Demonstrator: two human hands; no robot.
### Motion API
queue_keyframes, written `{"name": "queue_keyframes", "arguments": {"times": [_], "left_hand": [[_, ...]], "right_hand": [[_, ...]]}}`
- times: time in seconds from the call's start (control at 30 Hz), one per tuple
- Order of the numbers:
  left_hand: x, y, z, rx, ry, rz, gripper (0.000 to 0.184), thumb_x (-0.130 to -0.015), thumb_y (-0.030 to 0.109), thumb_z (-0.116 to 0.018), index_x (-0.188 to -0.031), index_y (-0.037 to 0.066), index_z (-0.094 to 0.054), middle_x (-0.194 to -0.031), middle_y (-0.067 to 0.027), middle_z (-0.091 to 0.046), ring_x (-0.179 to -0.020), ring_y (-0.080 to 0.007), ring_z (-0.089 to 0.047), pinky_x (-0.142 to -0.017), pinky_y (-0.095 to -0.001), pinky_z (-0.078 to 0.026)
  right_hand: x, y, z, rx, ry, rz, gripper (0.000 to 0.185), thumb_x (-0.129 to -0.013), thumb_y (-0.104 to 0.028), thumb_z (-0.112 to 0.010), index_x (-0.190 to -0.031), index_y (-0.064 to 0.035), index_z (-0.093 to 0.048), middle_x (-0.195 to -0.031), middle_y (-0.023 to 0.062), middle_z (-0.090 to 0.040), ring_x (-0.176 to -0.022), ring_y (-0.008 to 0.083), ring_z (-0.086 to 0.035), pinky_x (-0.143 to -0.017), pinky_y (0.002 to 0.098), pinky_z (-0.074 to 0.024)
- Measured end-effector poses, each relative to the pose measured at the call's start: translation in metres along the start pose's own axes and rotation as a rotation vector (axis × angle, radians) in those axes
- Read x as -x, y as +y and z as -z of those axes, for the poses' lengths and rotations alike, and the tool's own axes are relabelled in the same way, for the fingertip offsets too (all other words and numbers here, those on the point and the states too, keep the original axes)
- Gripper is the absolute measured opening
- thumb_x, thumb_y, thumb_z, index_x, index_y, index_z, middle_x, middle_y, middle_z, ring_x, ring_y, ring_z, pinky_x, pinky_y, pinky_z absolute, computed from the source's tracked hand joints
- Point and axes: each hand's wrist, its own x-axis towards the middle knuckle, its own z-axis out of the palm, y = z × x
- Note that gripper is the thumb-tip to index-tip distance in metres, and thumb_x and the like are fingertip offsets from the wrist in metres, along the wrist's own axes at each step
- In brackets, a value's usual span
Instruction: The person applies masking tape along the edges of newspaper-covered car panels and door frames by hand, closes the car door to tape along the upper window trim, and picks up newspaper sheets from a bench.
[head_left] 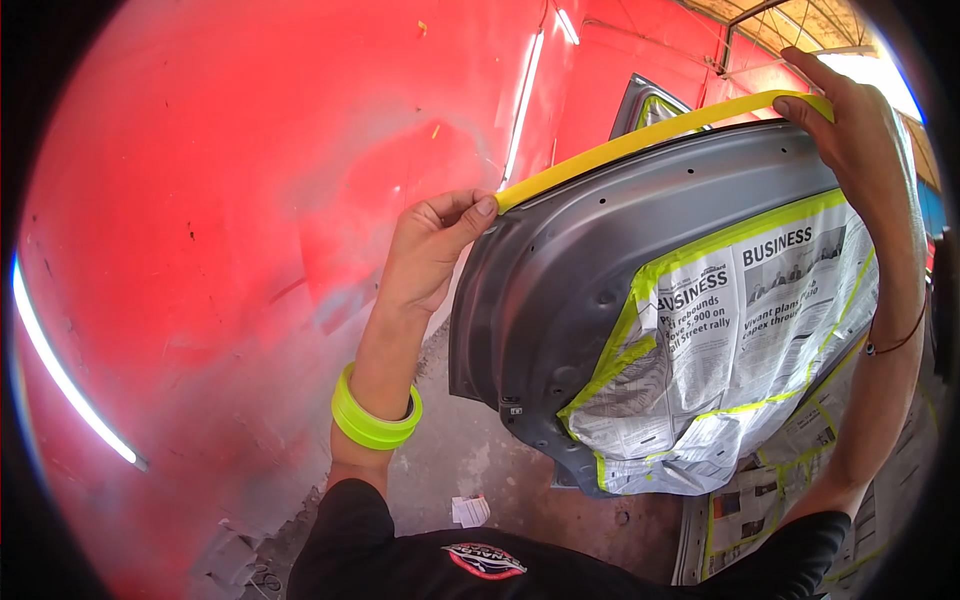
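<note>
Here, yellow strip (690, 119): we see it drawn out along the top edge of the grey door panel (560, 270), reaching from our left hand (430, 245) to our right hand (862, 140); whether it touches that edge all the way, we cannot tell.
Left thumb and forefinger: pinched together on one end of the strip, which lies between them beside the panel's upper left corner.
Right thumb: laid over the strip near its other end, with the forefinger raised apart above; we cannot tell whether the fingers behind clamp it.
Tape roll (378, 434): yellow-green, worn around our left forearm.
Newspaper (715, 350): spread over the panel's inner face, bordered with lime tape (745, 229).
Bracelet (897, 345): thin and dark, around our right wrist.
Red wall (250, 200): beyond our left hand, well apart from it.
</note>
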Motion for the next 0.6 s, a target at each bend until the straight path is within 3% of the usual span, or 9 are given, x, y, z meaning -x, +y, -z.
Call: {"name": "queue_keyframes", "arguments": {"times": [0.2, 0.3, 0.4, 0.47, 0.53, 0.6], "left_hand": [[0.0, -0.003, -0.003, -0.066, 0.02, -0.055, 0.017, -0.092, 0.012, -0.073, -0.103, -0.001, -0.071, -0.092, -0.0022, -0.07, -0.084, -0.0073, -0.062, -0.079, -0.0223, -0.05], [0.003, -0.003, -0.008, -0.145, 0.054, -0.078, 0.017, -0.093, 0.012, -0.072, -0.103, -0.001, -0.07, -0.092, -0.0021, -0.069, -0.086, -0.0077, -0.062, -0.08, -0.0219, -0.05], [0.007, -0.004, -0.019, -0.248, 0.105, -0.16, 0.019, -0.093, 0.012, -0.071, -0.105, -0.002, -0.069, -0.093, -0.002, -0.068, -0.087, -0.0084, -0.062, -0.082, -0.0218, -0.049], [0.011, -0.003, -0.025, -0.29, 0.128, -0.234, 0.02, -0.093, 0.012, -0.071, -0.105, -0.003, -0.068, -0.094, -0.0017, -0.068, -0.087, -0.0083, -0.062, -0.081, -0.0218, -0.05], [0.011, -0.001, -0.026, -0.539, 0.171, -0.317, 0.032, -0.094, 0.012, -0.071, -0.118, -0.005, -0.061, -0.094, -0.0027, -0.068, -0.088, -0.0092, -0.063, -0.082, -0.0228, -0.05], [0.009, 0.001, -0.025, -0.621, 0.159, -0.388, 0.045, -0.094, 0.011, -0.07, -0.13, -0.006, -0.051, -0.094, -0.0039, -0.068, -0.089, -0.0107, -0.064, -0.083, -0.0243, -0.051]], "right_hand": [[0.0, -0.011, 0.004, 0.026, -0.085, -0.128, 0.048, -0.088, -0.03, -0.073, -0.127, -0.0039, -0.063, -0.086, 0.023, -0.068, -0.074, 0.0349, -0.066, -0.07, 0.0404, -0.0481], [0.0, -0.002, 0.0, 0.034, 0.032, 0.049, 0.047, -0.088, -0.03, -0.073, -0.127, -0.0038, -0.063, -0.093, 0.0233, -0.07, -0.081, 0.0365, -0.067, -0.074, 0.0405, -0.0496], [0.002, -0.011, 0.009, 0.076, -0.072, -0.064, 0.046, -0.088, -0.03, -0.072, -0.125, -0.0037, -0.064, -0.1, 0.0235, -0.07, -0.09, 0.038, -0.068, -0.079, 0.0406, -0.0504], [0.003, -0.006, 0.008, 0.071, -0.046, -0.013, 0.046, -0.088, -0.03, -0.072, -0.123, -0.0024, -0.065, -0.101, 0.0226, -0.071, -0.092, 0.0375, -0.068, -0.081, 0.0398, -0.0506], [0.0, -0.003, 0.01, 0.043, -0.024, 0.024, 0.047, -0.088, -0.031, -0.072, -0.123, -0.0007, -0.065, -0.103, 0.0221, -0.071, -0.094, 0.0371, -0.068, -0.083, 0.0397, -0.0502], [0.006, -0.017, 0.009, 0.033, 0.104, 0.064, 0.037, -0.086, -0.026, -0.073, -0.113, -0.0018, -0.07, -0.096, 0.0185, -0.073, -0.089, 0.0331, -0.07, -0.078, 0.0388, -0.0522]]}}
